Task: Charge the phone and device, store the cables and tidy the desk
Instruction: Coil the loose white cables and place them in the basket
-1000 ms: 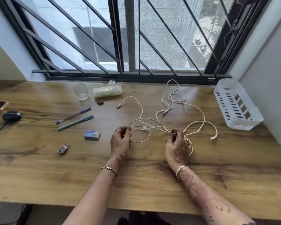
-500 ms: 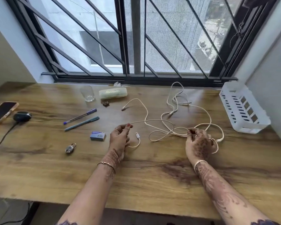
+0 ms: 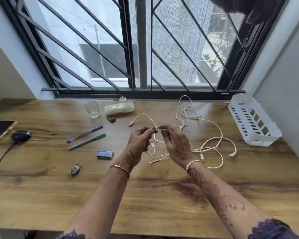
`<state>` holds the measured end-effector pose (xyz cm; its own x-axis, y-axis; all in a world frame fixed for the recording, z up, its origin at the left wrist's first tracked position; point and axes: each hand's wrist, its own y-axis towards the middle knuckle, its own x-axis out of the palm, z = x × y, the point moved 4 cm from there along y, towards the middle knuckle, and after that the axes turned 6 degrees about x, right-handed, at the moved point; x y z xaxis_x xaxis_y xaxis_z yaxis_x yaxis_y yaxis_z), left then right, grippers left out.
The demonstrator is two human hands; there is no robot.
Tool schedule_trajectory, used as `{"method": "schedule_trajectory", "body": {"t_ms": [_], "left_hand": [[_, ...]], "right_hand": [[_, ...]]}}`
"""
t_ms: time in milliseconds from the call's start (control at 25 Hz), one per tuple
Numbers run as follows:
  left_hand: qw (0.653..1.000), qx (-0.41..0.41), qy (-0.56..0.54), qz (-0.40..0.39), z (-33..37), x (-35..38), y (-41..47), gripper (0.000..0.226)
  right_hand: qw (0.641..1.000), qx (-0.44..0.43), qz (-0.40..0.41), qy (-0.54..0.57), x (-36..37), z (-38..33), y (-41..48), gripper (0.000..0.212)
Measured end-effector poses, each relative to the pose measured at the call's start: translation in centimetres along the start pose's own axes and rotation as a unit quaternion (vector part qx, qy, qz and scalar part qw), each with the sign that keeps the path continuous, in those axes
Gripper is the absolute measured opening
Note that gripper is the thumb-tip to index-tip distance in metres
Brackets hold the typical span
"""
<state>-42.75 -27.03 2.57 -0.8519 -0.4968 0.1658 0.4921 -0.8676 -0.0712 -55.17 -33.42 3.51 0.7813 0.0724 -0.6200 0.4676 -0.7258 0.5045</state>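
Head view. The left hand (image 3: 139,141) and right hand (image 3: 177,146) are raised above the worktop (image 3: 41,187) at centre. The fingers of each are curled and pinch 1 strand of the white cables (image 3: 204,148) between them; a plug hangs below the left hand. The remainder lies in a loose tangle to the right, near the white basket (image 3: 254,125). The phone (image 3: 0,131) and dark device (image 3: 21,135) sit at the left edge. Risk: pulling this strand before the loops are freed would likely tighten the tangle, or drag trailing plugs toward the glass (image 3: 92,109).
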Motion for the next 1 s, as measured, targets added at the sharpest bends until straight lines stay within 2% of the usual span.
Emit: {"method": "schedule_trajectory", "body": {"t_ms": [80, 240, 400, 560, 680, 760, 880, 1000], "left_hand": [[0.999, -0.016, -0.016, -0.025, 0.7, 0.2, 0.1, 0.018], [0.997, -0.025, -0.041, -0.054, 1.4, 0.3, 0.0, 0.030], [0.994, -0.005, -0.021, -0.106, 2.3, 1.3, 0.1, 0.031], [0.986, 0.018, -0.055, -0.153, 3.7, 2.7, 0.0, 0.021], [0.981, 0.038, -0.104, -0.161, 4.2, 3.3, 0.4, 0.018], [0.981, 0.044, -0.109, -0.152, 4.0, 3.8, 0.9, 0.018], [0.982, 0.026, -0.140, -0.127, 3.6, 4.6, 1.2, 0.017], [0.984, -0.010, -0.156, -0.090, 3.1, 4.4, 1.6, 0.019]], "right_hand": [[0.999, 0.014, 0.039, -0.034, -0.8, 0.2, 1.1, 0.013], [0.991, 0.078, 0.084, -0.074, -2.3, 1.1, 3.0, 0.018], [0.984, 0.103, 0.095, -0.110, -2.9, 1.7, 3.7, 0.023], [0.981, 0.094, 0.035, -0.164, -1.6, 2.1, 3.2, 0.017], [0.991, 0.023, -0.056, -0.121, -0.3, 2.0, 2.4, 0.015], [0.992, -0.005, -0.094, -0.084, 0.1, 1.6, 1.6, 0.014], [0.993, 0.002, -0.115, -0.034, 0.6, 1.4, 0.4, 0.014], [0.991, 0.001, -0.128, -0.046, 0.9, 1.5, -0.9, 0.018]]}}
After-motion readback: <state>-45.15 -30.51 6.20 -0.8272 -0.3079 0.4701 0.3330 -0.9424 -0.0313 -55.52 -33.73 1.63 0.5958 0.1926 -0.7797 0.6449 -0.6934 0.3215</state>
